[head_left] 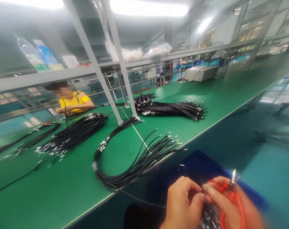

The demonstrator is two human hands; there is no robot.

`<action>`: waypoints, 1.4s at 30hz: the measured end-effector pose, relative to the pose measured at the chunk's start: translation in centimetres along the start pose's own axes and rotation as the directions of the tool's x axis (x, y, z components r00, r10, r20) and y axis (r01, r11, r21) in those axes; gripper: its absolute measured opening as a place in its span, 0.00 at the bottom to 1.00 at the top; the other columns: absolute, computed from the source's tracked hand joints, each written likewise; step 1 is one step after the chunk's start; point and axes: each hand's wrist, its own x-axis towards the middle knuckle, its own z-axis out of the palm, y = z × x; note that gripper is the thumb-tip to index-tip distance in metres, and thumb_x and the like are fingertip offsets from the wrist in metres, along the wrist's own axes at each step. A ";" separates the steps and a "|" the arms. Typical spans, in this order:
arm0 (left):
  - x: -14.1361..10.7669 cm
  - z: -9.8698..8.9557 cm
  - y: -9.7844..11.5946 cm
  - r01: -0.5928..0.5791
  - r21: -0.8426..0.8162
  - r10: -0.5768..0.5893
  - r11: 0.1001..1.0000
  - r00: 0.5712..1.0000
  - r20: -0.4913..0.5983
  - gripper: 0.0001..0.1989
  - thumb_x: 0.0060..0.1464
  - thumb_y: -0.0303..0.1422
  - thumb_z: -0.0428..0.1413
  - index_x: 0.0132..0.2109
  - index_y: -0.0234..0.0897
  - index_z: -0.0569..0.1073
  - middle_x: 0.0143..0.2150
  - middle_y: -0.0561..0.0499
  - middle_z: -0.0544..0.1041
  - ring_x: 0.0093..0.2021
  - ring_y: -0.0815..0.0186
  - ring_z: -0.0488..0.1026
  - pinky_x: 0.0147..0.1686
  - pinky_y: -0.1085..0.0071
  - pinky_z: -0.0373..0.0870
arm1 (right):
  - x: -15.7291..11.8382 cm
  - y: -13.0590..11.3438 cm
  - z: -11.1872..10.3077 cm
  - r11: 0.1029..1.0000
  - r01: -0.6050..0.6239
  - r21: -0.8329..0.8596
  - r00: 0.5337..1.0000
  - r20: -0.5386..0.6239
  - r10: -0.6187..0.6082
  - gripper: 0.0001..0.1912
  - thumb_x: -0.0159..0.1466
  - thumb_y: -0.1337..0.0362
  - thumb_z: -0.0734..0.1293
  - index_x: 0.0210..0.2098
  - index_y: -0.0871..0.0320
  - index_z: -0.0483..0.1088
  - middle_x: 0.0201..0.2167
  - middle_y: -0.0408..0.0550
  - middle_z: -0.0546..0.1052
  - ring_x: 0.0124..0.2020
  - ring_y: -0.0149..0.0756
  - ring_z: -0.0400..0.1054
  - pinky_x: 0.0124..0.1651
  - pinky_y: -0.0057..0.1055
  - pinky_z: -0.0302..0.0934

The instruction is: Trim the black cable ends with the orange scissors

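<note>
At the lower right, my left hand (182, 203) is closed in a pinch, its fingertips meeting those of my right hand. A thin black cable (142, 201) runs from the table edge to my left hand; the end between the fingertips is hidden. My right hand (242, 203) is closed around red-handled cutting pliers (239, 210), whose metal jaws point up. Below the hands shows a blurred mass of small shiny pieces (209, 218). A curved bundle of black cables (125, 176) with silvery ends lies on the green table, nearest to my left hand.
More black cable bundles (170, 109) (75, 133) lie on the green table (106, 203). A blue bin (197, 162) sits below its edge. Grey metal posts (92, 60) rise from the table to a shelf with bottles. A person in yellow (75, 101) works across the table.
</note>
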 end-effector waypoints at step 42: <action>1.7 -4.0 0.6 0.229 -0.573 -0.035 0.787 0.944 0.329 0.09 0.51 0.34 0.59 0.27 0.34 0.69 0.19 0.53 0.73 0.19 0.71 0.67 0.21 0.76 0.66 | -1.1 0.2 3.2 0.883 -0.343 0.321 0.926 0.274 0.261 0.07 0.46 0.67 0.73 0.26 0.59 0.74 0.12 0.42 0.71 0.18 0.33 0.65 0.24 0.28 0.62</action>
